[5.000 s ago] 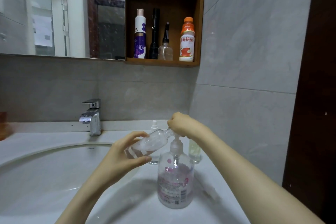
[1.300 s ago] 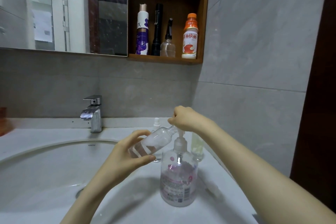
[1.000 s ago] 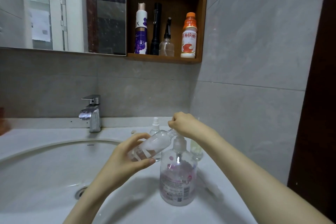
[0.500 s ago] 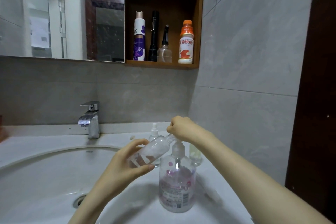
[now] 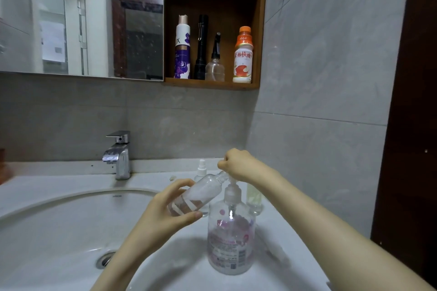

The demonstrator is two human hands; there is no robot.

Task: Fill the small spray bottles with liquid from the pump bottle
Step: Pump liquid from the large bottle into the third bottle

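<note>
Two bare hands work at a clear pump bottle, which stands upright on the white counter just right of the sink basin. The pump bottle is partly full of clear liquid and carries a pink patterned label.

My left hand is just left of the pump bottle. Its fingers and thumb are wrapped round a small clear bottle. I hold this bottle tilted, base low to the left and neck raised to the pump's spout.

My right hand is directly above the pump bottle, fingers curled into a tight fist over the pump head, which it hides.

Just behind the pump bottle to the left stands a small spray bottle with a white top, partly hidden by the one I hold. Just behind it to the right stands another small bottle of pale yellowish liquid.

Farther left of the pump bottle, a chrome tap rises at the back of the basin. High above it, a wooden shelf holds four upright things.
</note>
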